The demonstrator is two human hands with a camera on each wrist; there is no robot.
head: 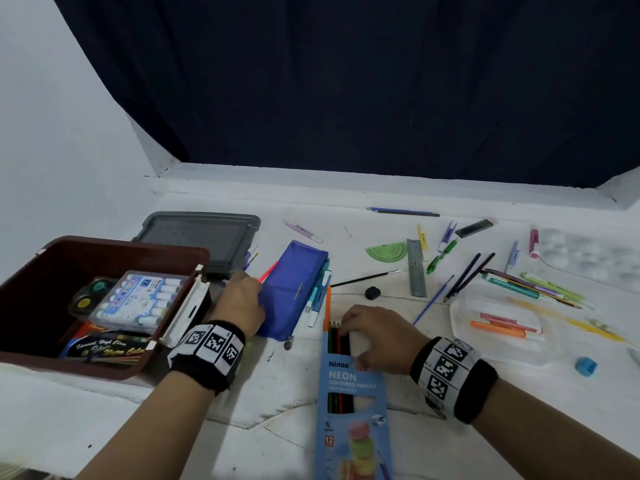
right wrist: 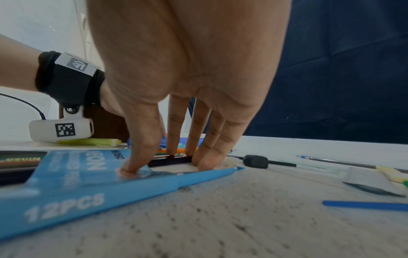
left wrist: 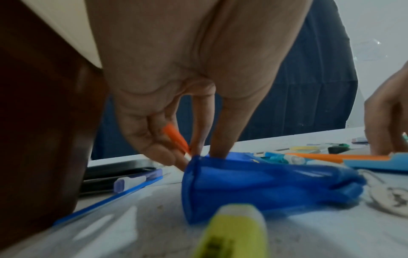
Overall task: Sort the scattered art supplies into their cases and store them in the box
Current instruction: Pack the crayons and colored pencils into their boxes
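My left hand (head: pixel 254 282) pinches a red-orange pencil (head: pixel 268 271) between the brown storage box (head: pixel 104 244) and the blue fabric pouch (head: pixel 294 289). In the left wrist view the hand (left wrist: pixel 192 153) holds that pencil (left wrist: pixel 176 139) in curled fingers, with the thumb touching the pouch (left wrist: pixel 264 181). My right hand (head: pixel 349 336) rests on the open top end of the blue "Neon" pencil box (head: pixel 349 393). The right wrist view shows this hand (right wrist: pixel 167 165) with its thumb pressing the box front (right wrist: pixel 88 183) and straight fingers at the mouth. Dark pencils lie inside.
In the brown box lie a marker case (head: pixel 138 299) and a watercolour pack (head: pixel 104 351). A grey lid (head: pixel 201 237) lies behind. An orange pencil (head: pixel 327 306), black eraser (head: pixel 372 292), ruler (head: pixel 415 268), clear tray (head: pixel 498 327), sharpener (head: pixel 586 366) and several pens are scattered to the right.
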